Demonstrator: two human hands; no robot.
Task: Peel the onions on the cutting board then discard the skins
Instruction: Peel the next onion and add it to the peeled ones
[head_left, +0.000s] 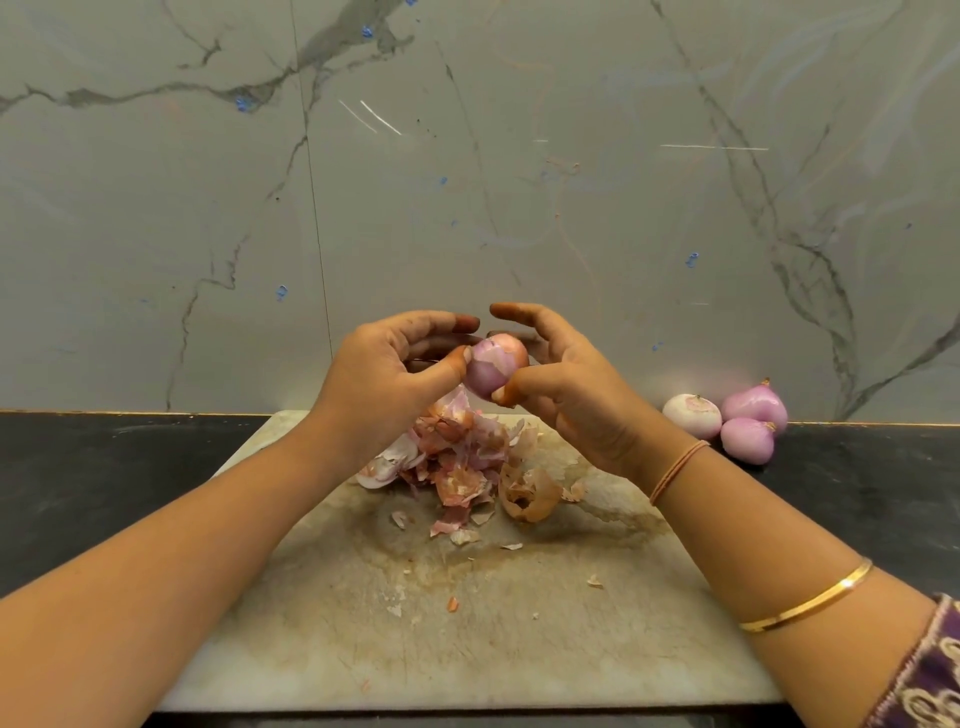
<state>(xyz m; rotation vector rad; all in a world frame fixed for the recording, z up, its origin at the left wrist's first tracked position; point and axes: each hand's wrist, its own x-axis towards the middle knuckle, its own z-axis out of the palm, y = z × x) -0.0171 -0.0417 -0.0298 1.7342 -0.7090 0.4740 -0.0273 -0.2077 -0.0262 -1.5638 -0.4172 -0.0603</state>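
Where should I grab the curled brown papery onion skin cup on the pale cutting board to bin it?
Pinch the rim of the curled brown onion skin cup, coming from the near side: its hollow seems to open towards you, and the heap of pink onion skins crowds its left. It looks brittle, so grip lightly.

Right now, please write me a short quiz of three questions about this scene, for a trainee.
1. True or false: the onion held between the left hand and the right hand is fully peeled.
2. How many peeled onions lie on the black counter, right of the cutting board?
3. The pile of skins lies: A) on the cutting board; B) in a bin; C) beside the peeled onions.
Key: 1 false, dry skin remains; 2 three; 3 A.
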